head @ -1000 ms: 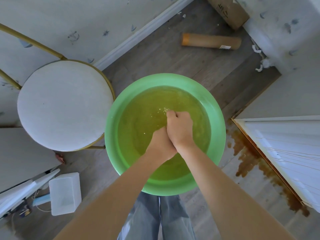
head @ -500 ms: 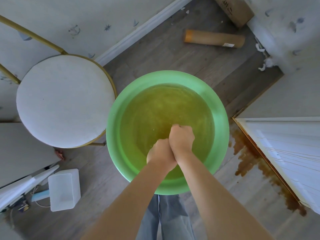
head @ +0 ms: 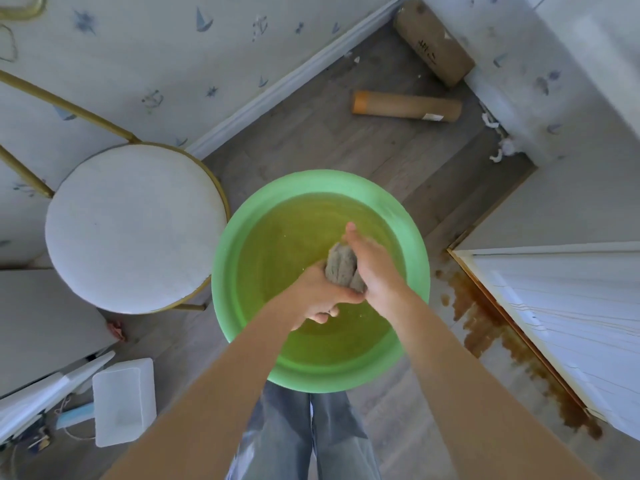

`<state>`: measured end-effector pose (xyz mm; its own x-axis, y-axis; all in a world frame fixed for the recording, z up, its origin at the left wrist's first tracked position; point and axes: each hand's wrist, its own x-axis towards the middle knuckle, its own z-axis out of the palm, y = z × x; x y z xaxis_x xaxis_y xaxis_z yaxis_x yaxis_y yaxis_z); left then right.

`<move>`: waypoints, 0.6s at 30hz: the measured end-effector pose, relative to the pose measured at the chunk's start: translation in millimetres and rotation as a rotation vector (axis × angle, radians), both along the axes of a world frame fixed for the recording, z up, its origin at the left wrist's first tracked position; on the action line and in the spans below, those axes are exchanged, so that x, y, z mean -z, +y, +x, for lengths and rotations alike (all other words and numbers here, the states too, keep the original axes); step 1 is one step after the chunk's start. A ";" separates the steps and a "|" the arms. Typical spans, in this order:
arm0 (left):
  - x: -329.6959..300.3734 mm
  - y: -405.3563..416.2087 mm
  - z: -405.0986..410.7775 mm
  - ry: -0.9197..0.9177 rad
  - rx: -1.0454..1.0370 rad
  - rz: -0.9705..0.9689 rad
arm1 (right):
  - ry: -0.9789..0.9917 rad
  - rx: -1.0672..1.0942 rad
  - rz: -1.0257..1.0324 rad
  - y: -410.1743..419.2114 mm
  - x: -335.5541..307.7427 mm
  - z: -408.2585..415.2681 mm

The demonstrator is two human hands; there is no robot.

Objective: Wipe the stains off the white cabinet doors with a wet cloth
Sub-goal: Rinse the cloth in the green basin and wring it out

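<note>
1. Stage – judged as prep: the cloth (head: 343, 270) is being wetted or wrung over the green basin (head: 239, 237), which holds yellowish water. No wiping of the white cabinet door (head: 568, 327) is under way; it stands well apart to the right, with brown stains (head: 491, 327) on the floor along its lower edge. Whether the door face itself is stained is too hard to tell from this angle.
2. Left – carry the cloth to the door and wipe it; that is nearly the whole task.
3. Left hand (head: 320, 296) – fingers curled round the lower part of the cloth, gripping it.
4. Right hand (head: 372, 268) – lies against the cloth's right side with the fingers fairly straight and reaching past its top; it seems to press, not clench.
5. Cloth position – held between both hands above the water, near the basin's middle; whether it touches the water I cannot tell.
6. Cloth axis – bunched into a short grey wad, long axis running roughly away from the person, free rounded end pointing toward the far rim, near end hidden in the left hand.
7. Around – white round stool (head: 135, 230) just left of the basin, cardboard tube (head: 407, 107) lying on the floor beyond it.
</note>
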<state>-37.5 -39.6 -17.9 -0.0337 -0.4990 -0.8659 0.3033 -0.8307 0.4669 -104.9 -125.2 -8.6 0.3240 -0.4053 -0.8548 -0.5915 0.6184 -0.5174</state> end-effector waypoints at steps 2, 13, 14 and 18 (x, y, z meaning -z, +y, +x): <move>-25.7 -6.9 13.8 0.036 -0.042 -0.092 | -0.066 -0.102 -0.008 -16.7 -21.8 -6.7; -170.5 -45.5 50.9 -0.183 -0.076 -0.164 | -0.098 -0.100 -0.536 -70.8 -187.0 -12.3; -186.0 -49.5 52.3 -0.191 -0.042 -0.163 | -0.124 -0.117 -0.573 -74.7 -207.5 -11.8; -258.9 -76.3 48.6 -0.436 0.071 -0.374 | -0.181 -0.199 -0.771 -86.6 -296.2 -15.7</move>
<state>11.1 -115.8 241.0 0.2422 -0.7837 -0.5720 -0.0339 -0.5960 0.8023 -120.6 -211.8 287.6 0.5581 -0.7786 -0.2867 -0.5193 -0.0583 -0.8526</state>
